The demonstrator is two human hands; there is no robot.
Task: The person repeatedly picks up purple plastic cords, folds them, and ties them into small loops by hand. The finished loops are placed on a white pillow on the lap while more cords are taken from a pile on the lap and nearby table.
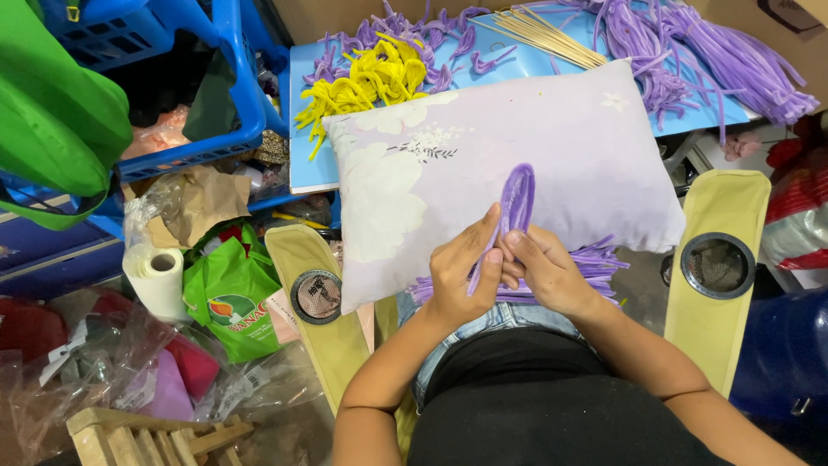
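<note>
Pinching a purple pipe-cleaner loop [516, 203] between left hand [457, 276] and right hand [545, 272]

A purple pipe-cleaner loop [516, 203] stands upright, pinched at its base.

A cramped home craft workshop. Heaps of purple pipe cleaners [690, 52] and yellow ones [371, 78] with thin sticks [543, 34] cover a blue surface [306, 155] at 12 o'clock. Blue crates [216, 95] at 10 o'clock, plastic bags [228, 298] and a paper roll [159, 280] at 8 o'clock crowd the floor.
</note>
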